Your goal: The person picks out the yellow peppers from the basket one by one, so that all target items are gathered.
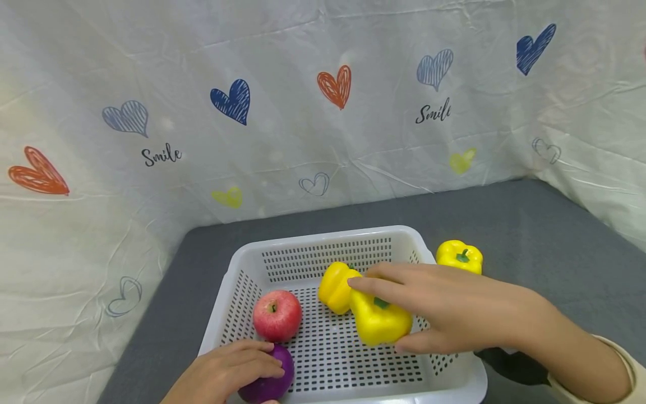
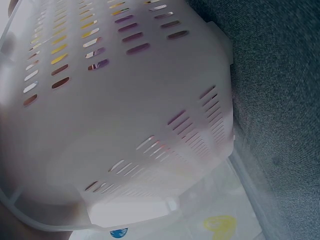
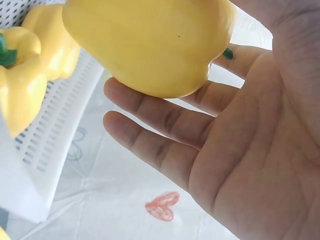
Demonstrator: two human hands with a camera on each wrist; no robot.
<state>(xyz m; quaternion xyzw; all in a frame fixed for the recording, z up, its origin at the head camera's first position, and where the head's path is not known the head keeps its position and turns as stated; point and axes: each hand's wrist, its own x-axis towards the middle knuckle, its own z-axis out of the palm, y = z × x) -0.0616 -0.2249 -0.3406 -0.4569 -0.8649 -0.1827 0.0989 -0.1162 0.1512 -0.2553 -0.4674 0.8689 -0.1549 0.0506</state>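
Note:
My right hand [image 1: 439, 306] holds a yellow bell pepper [image 1: 378, 322] over the right part of a white perforated basket [image 1: 323, 241], thumb on the near side and fingers across its top. In the right wrist view this pepper [image 3: 150, 45] lies between thumb and fingers, its green stem toward the palm. Another yellow pepper [image 1: 334, 287] sits in the basket, left of the held one. My left hand [image 1: 229, 370] grips a smooth, purple round thing [image 1: 275, 381] at the basket's near left, its underside hidden. A red apple [image 1: 277, 316] lies just beyond it.
Outside the basket, past its right side, a yellow pepper [image 1: 456, 255] stands on the dark grey cloth [image 1: 545, 241]. The left wrist view is filled mostly by the basket's slotted outer wall [image 2: 125, 110]. A white curtain printed with hearts [image 1: 282, 146] hangs behind.

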